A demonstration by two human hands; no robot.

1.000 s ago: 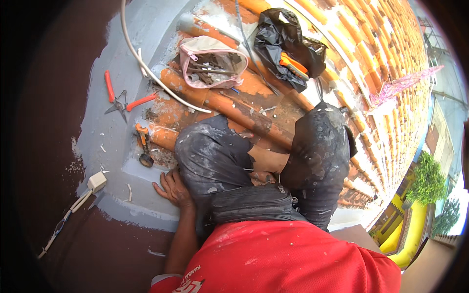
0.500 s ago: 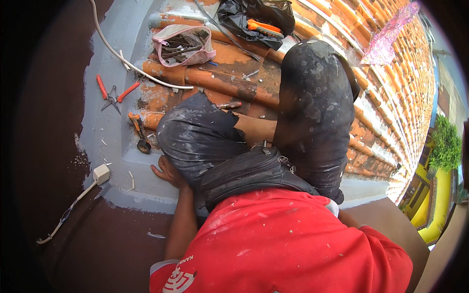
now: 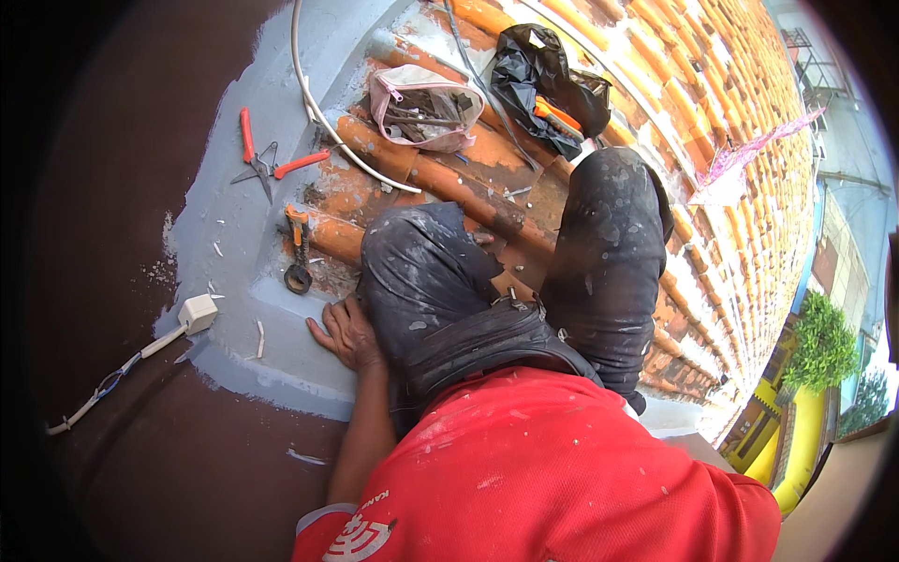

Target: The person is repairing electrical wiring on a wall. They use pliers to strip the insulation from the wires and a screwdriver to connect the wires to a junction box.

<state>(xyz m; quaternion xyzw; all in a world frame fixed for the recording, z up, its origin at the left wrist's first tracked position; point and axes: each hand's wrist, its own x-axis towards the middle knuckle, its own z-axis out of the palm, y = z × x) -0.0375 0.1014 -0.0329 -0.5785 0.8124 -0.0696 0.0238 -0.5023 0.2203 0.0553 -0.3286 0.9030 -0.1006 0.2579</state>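
Observation:
My left hand [image 3: 348, 335] rests on the grey-painted ledge [image 3: 286, 351] beside my bent knee, fingers apart, holding nothing. Just beyond it lies an orange-and-black tool [image 3: 298, 251] with a round dark head. Farther left, red-handled cutters [image 3: 265, 170] lie spread on the grey paint. A black waist bag [image 3: 487, 342] sits across my lap. My right hand is out of sight.
An unzipped pale pouch [image 3: 426, 108] of small tools and a black plastic bag [image 3: 538, 70] with an orange tool [image 3: 557, 117] sit on ridged roof tiles [image 3: 459, 192]. A white cable [image 3: 323, 136] curves nearby. A white box [image 3: 198, 314] on another cable stands left.
The view has shifted, so the tools and pouch appear farther right and lower. More of my left hand shows now, still on the ledge. My right forearm has gone out of view.

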